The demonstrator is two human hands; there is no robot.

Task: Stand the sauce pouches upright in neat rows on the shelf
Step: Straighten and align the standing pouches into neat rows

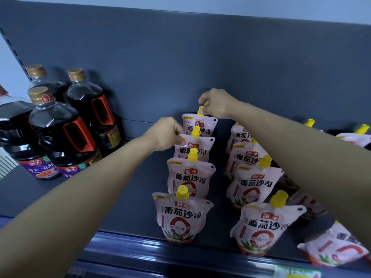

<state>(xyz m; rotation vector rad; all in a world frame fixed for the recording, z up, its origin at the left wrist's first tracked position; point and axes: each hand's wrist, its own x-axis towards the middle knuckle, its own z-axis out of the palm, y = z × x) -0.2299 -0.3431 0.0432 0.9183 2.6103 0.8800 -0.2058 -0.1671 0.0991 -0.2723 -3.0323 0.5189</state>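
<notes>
Just behind the shelf's front edge point(140, 249), the front pouch point(180, 217) of a four-deep row stands upright. Two places behind the front pouch, the left hand point(166, 133) grips the third pouch point(198, 149) at its top corner. Farthest behind it, the right hand point(216, 103) pinches the rear pouch point(202, 125) by its yellow cap point(200, 111).

Left hand point(166, 134) pinches (right hand point(216, 104) too).
</notes>
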